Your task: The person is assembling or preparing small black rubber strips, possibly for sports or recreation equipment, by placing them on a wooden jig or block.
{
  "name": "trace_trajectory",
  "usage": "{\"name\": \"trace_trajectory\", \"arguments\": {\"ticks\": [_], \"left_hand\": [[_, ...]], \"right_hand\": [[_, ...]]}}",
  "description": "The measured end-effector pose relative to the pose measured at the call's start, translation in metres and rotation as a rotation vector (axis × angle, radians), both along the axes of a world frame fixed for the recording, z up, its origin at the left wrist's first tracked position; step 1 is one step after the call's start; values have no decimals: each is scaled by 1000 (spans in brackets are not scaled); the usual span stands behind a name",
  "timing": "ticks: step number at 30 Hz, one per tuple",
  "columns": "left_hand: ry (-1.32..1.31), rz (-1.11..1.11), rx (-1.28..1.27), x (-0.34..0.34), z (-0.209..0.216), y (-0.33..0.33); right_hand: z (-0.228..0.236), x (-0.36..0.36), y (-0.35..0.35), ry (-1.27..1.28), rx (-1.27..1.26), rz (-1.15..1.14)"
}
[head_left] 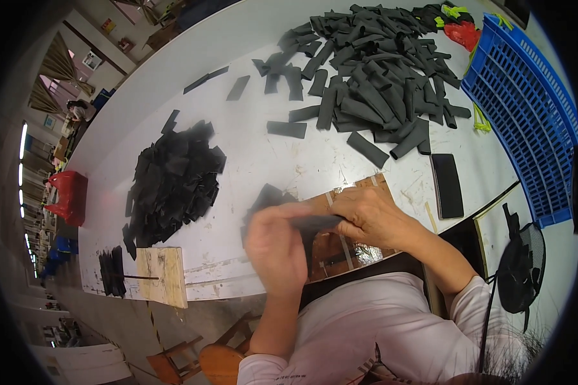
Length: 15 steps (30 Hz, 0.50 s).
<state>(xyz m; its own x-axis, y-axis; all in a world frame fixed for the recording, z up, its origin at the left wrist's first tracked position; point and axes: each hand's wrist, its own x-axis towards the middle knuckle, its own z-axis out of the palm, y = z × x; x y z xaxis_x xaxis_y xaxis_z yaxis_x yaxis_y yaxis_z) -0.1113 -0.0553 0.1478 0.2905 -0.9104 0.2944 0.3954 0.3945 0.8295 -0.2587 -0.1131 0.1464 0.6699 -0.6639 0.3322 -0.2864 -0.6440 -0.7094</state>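
White surface (pixel 250 147) spans most of the view, scuffed near the front edge. Blue plastic crate (pixel 526 122) sits at its right end, standing on its side with the lattice wall facing in.

Large heap of black strips (pixel 372 70) at the far right of the surface, long narrow pieces, loose ones scattered toward the middle. Second heap, black folded pieces (pixel 173 179), to the left, more compact, well apart from the first.

Wooden board (pixel 347 231) patched with shiny tape lies at the near edge, right under both hands. Smaller plywood block (pixel 164 276) at the near left corner, with a small stack of black pieces (pixel 111 271) just beside it and a thin rod across them.

Black fan (pixel 520 263) below the surface on the right. Red bag (pixel 67 196) off the far left edge. Dark phone (pixel 447 185) flat on the surface, right of the board.

Left hand (pixel 276 247) closed, fingers pinching the left end of a black strip (pixel 318 222); motion-blurred. Right hand (pixel 372 218) closed on the strip's right end, knuckles up. Strip is held between the two hands just above the board; can't tell whether it touches the board.
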Motion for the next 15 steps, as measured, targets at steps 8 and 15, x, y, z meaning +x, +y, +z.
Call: {"name": "trace_trajectory", "arguments": {"ticks": [8, 15], "left_hand": [[105, 8, 50, 5, -10, 6], [-139, 69, 69, 8, -11, 2]], "right_hand": [[-22, 7, 11, 217, 32, -44], [-47, 10, 14, -138, -70, -77]]}}
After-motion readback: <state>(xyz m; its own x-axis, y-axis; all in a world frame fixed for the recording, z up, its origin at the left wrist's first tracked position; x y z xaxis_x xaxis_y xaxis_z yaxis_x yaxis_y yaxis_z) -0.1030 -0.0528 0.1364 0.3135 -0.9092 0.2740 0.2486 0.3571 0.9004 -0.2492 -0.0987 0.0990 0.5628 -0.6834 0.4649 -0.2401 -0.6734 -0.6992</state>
